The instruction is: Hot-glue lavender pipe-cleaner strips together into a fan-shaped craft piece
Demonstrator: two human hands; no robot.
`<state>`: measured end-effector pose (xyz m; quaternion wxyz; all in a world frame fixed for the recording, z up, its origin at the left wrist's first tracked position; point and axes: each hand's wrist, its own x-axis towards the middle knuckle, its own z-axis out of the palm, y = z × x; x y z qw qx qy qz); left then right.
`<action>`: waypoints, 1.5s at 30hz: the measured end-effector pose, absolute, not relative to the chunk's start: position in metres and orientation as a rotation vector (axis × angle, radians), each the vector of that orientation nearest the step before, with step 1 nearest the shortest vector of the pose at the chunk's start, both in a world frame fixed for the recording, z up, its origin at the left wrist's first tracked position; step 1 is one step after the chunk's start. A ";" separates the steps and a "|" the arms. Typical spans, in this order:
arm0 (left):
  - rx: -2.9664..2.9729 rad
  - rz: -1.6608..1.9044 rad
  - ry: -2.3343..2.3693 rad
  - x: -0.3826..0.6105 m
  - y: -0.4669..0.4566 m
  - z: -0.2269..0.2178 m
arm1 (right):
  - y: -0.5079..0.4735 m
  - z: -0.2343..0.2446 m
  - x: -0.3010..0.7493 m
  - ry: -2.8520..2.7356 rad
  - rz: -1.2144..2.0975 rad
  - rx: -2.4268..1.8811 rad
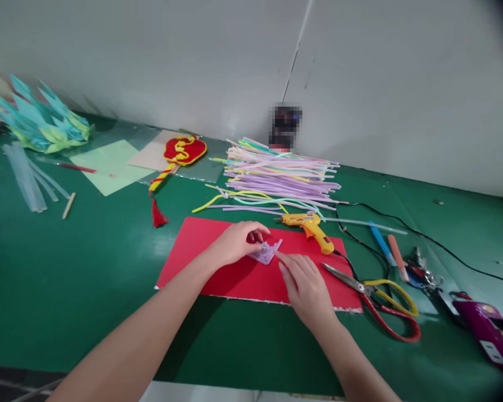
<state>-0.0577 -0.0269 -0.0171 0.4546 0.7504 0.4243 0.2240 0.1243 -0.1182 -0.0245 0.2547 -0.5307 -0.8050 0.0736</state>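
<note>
A small lilac shape made of bent pipe cleaners (pixel 267 255) lies on the red board (pixel 238 285), with layered strands and one end sticking up at its right. My left hand (pixel 241 243) curls over it from the left, thumb and fingers closed on its edge. From the right, my right hand (pixel 305 282) stretches its index finger to the shape's right side, fingers extended and nothing seen in its grasp. A yellow hot glue gun (pixel 312 226) rests on the board's upper right. Scissors (pixel 373 293) with yellow and red handles lie across its right corner.
Behind the board is a pile of pastel pipe cleaners (pixel 280 173). A red and yellow tasselled ornament (pixel 185 151) and pale green paper (pixel 109 167) lie left of it. Glue sticks (pixel 25 178) are farther left. Cables (pixel 436 237), markers (pixel 381 243) and a purple tool (pixel 482 326) occupy the right.
</note>
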 end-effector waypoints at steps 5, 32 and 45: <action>1.871 0.710 1.105 -0.064 -0.032 -0.001 | -0.123 -0.023 0.118 -2.231 0.155 -1.437; 2.162 0.578 1.047 -0.095 -0.046 -0.011 | -0.100 -0.027 0.100 -2.153 0.132 -1.467; 2.154 0.584 0.974 -0.098 -0.043 -0.016 | -0.099 -0.029 0.101 -2.113 0.139 -1.429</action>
